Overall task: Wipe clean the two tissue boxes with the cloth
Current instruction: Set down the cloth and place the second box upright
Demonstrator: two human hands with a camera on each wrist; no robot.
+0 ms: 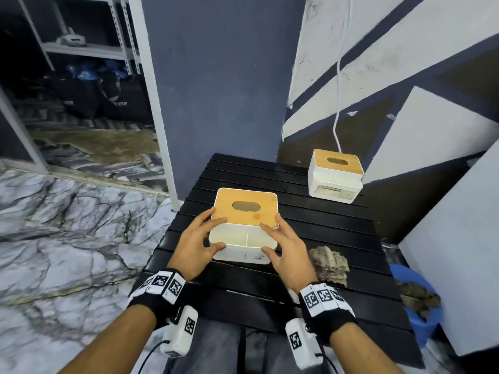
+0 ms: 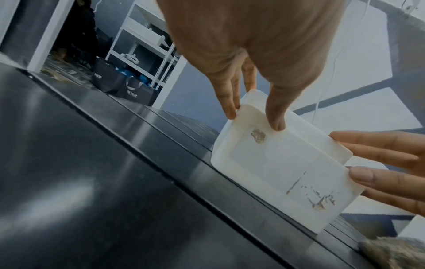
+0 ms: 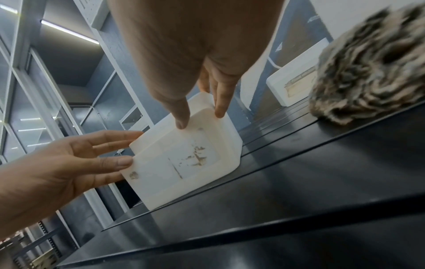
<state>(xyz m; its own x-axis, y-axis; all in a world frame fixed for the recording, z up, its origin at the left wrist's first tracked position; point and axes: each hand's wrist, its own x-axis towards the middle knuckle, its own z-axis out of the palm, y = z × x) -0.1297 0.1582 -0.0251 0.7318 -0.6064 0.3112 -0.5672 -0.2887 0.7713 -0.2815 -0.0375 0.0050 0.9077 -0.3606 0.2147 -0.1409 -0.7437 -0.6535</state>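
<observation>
- White plastic with a bamboo-coloured lid, the near tissue box (image 1: 244, 225) stands upright at the middle of the black slatted table (image 1: 337, 238), straight ahead of the person at 12 o'clock.
- The left hand (image 1: 195, 245) is spread wide against the box's left side, at 9 o'clock from it; its fingers (image 1: 213, 218) reach onto the lid's near left corner and its thumb (image 1: 216, 247) lies on the front face.
- From the left wrist view, the left thumb tip (image 2: 277, 123) presses the top edge of the front panel while the other fingers go behind the corner.
- The right hand (image 1: 287, 251) mirrors it at 3 o'clock from the box, fingers splayed, thumb on the front right corner, fingertips (image 1: 266, 227) on the lid's edge.
- Neither hand curls shut; both clasp the box between them with loosely straight fingers.
- Brownish smears mark the front panel (image 3: 195, 160).
- The crumpled brown-grey cloth (image 1: 328, 264) lies on the table at 4 o'clock from the box, just beside the right hand, untouched.
- The second tissue box (image 1: 334, 175) stands at 1 o'clock, well apart, near the table's far right corner, a stained label on its front.
- A white cable (image 1: 337, 90) hangs down the wall behind it.
</observation>
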